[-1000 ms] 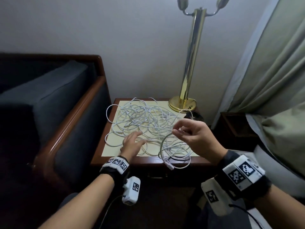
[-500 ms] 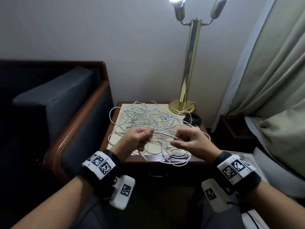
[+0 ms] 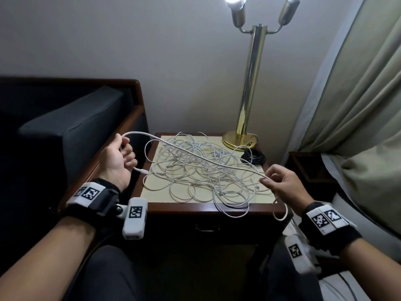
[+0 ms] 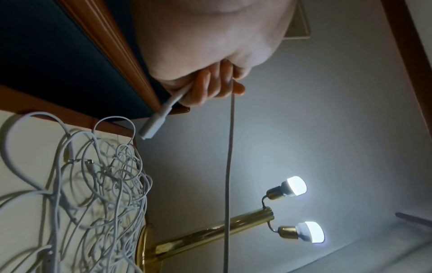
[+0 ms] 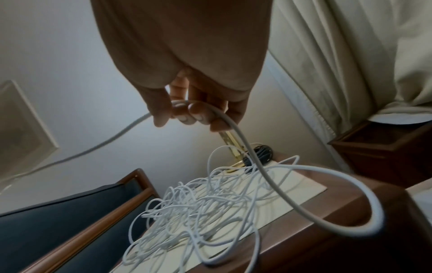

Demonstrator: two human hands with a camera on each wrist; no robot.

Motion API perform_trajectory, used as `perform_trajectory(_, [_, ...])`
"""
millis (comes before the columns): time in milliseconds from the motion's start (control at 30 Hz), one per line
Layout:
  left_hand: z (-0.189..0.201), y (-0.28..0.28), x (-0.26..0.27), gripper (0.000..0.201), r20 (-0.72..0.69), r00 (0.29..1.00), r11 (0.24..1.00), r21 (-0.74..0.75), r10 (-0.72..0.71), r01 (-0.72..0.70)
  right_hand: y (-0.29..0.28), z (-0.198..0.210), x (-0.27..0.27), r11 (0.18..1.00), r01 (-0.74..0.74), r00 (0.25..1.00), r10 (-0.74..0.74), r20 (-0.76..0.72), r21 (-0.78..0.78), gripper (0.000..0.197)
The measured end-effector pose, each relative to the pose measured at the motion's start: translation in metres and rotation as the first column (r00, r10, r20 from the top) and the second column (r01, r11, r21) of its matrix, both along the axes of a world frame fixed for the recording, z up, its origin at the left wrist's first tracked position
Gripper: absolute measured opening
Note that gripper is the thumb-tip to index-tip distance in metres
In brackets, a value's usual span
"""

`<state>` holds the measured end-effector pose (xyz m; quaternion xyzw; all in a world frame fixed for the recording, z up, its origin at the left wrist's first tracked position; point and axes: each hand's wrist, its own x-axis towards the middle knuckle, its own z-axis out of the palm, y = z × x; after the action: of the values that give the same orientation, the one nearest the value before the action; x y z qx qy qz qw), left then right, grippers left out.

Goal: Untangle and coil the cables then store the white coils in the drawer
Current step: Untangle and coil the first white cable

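A tangle of white cables covers the top of the wooden nightstand. One white cable is stretched above the pile between my hands. My left hand, left of the table, grips the cable near its end, and the plug sticks out below the fist. My right hand pinches the same cable at the table's right front corner, where a loop hangs below it. The drawer in the nightstand front is closed.
A brass lamp with lit bulbs stands at the back right of the table, and a black cable coil lies beside its base. A dark armchair is on the left. A curtain and bedding are on the right.
My hands have moved apart from the middle of the table, the left one out to the left and the right one to the right, drawing one cable taut over the pile.
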<state>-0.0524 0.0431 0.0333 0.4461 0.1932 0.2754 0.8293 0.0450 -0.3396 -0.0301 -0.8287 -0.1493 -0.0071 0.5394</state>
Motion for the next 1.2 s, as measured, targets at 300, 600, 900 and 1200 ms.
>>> perform_trajectory(300, [-0.01, -0.041, -0.002, 0.033, -0.058, 0.981, 0.955, 0.225, -0.184, 0.193, 0.052, 0.011, -0.068, 0.86, -0.479, 0.863, 0.424, -0.275, -0.176, 0.02])
perform_trajectory(600, [-0.008, -0.078, -0.019, 0.028, -0.322, 0.82, 0.664, 0.482, -0.473, 0.571, 0.07, -0.005, -0.081, 0.879, -0.474, 0.836, 0.433, -0.337, -0.044, 0.018])
perform_trajectory(900, [-0.036, -0.1, -0.035, 0.034, -0.402, 0.655, 0.599, 0.272, -0.64, 0.753, 0.08, 0.018, -0.087, 0.885, -0.234, 0.863, 0.379, -0.333, 0.401, 0.034])
perform_trajectory(1200, [-0.048, -0.109, -0.03, 0.036, -0.441, 0.687, 0.601, 0.339, -0.578, 0.724, 0.072, 0.017, -0.084, 0.808, -0.123, 0.81, 0.417, -0.411, 0.577, 0.054])
